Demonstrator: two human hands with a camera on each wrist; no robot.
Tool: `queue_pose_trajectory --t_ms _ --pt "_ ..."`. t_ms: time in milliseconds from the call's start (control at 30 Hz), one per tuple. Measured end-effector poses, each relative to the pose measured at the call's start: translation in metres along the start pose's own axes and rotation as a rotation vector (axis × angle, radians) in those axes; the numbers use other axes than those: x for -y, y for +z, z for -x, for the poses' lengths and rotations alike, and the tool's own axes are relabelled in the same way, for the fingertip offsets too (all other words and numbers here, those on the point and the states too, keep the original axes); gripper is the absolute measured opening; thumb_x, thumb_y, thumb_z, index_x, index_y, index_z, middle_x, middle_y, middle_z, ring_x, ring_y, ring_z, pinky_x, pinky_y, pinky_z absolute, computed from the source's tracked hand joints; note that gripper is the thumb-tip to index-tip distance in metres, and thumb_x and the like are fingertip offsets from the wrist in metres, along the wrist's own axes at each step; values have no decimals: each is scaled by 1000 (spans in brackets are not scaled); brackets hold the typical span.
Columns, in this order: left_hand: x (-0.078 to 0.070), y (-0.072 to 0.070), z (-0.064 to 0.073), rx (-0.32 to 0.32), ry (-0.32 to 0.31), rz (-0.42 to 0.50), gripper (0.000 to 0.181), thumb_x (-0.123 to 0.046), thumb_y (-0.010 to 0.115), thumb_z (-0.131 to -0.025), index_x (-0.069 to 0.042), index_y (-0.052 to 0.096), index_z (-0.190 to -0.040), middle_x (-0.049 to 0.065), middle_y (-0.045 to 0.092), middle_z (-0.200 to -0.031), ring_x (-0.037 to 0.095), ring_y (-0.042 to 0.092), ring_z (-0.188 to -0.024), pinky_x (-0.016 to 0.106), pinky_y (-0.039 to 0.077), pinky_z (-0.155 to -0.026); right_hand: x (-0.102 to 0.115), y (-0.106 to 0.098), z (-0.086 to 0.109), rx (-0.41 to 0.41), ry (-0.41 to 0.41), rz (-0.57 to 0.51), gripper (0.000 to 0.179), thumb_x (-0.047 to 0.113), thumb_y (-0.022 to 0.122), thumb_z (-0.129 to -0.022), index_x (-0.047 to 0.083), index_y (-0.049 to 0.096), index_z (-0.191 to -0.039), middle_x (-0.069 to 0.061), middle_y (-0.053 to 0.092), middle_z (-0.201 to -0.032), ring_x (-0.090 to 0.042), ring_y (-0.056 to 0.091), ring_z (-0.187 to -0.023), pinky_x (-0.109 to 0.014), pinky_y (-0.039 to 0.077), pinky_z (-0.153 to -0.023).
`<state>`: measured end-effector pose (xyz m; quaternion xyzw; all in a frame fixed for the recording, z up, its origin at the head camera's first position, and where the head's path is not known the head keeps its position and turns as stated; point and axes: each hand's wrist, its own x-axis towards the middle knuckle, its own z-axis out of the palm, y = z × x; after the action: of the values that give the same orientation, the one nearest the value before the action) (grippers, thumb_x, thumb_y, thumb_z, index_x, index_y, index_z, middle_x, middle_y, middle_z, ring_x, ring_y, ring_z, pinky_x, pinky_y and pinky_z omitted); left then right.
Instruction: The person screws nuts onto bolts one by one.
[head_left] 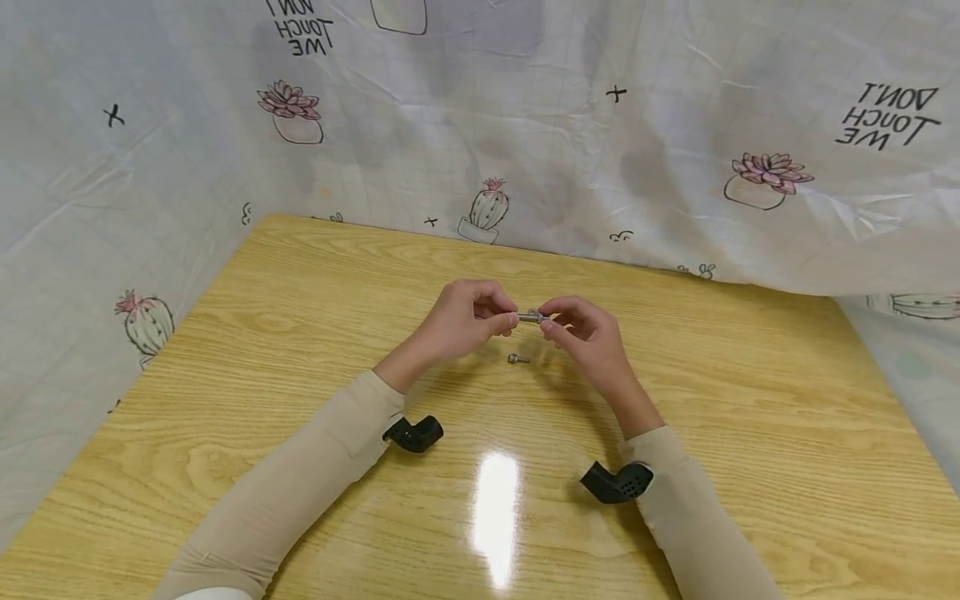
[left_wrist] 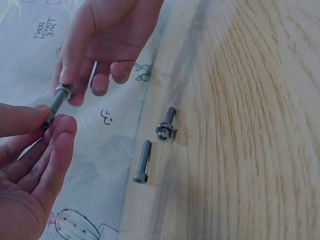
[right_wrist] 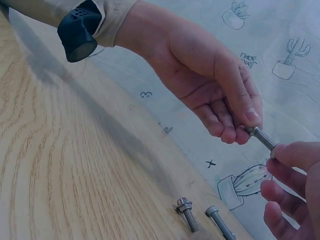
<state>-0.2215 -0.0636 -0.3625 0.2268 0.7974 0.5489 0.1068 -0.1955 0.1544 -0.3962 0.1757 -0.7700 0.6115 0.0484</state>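
My left hand (head_left: 468, 318) pinches a metal bolt (head_left: 528, 317) by one end between thumb and fingers. At the bolt's other end, my right hand (head_left: 592, 337) pinches a nut (left_wrist: 63, 90) sitting on the thread, so the bolt spans the gap between both hands. Bare threaded shank (right_wrist: 265, 139) shows between the fingertips in the right wrist view. Below the hands on the table lies a second bolt (left_wrist: 167, 127) with a nut and washer-like ring up by its socket head. Beside it is a plain socket-head bolt (left_wrist: 143, 162) with nothing on its shank.
The wood-grain table (head_left: 337, 283) carries the loose bolts near its far side. A pale printed curtain (head_left: 555, 150) hangs along the back and left. Each sleeved forearm wears a black wrist camera, one on the left (head_left: 415, 434) and one on the right (head_left: 617, 483).
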Motion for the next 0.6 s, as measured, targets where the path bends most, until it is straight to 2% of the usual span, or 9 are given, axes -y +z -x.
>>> queue_pose_trajectory --t_ms 233,400,500,600 --pt "-3 3 0 0 -2 0 5 -12 68 -91 -7 68 -93 8 71 -89 32 71 -85 32 59 -71 -3 0 -2 -2 16 -24 17 9 56 -97 -6 64 -102 0 65 -83 -20 57 -69 -27 51 -63" --pt "-3 5 -1 8 7 0 5 -11 68 -90 -6 69 -93 9 71 -89 33 71 -84 32 59 -70 -3 1 -4 11 84 15 31 19 50 -102 -7 64 -93 -1 62 -76 -18 56 -67 -27 50 -62" --pt "-2 5 -1 11 3 2 5 -10 67 -91 -6 69 -93 11 71 -90 33 71 -85 34 59 -72 -3 1 -4 11 108 49 32 23 48 -103 -4 64 -98 -7 62 -81 -19 57 -69 -28 50 -63" --pt "-2 4 -2 7 -9 4 5 -11 67 -91 -7 68 -93 11 71 -91 33 71 -86 38 59 -74 -2 0 -4 0 92 33 24 20 50 -102 -1 61 -108 -9 63 -95 -24 59 -74 -29 50 -64"
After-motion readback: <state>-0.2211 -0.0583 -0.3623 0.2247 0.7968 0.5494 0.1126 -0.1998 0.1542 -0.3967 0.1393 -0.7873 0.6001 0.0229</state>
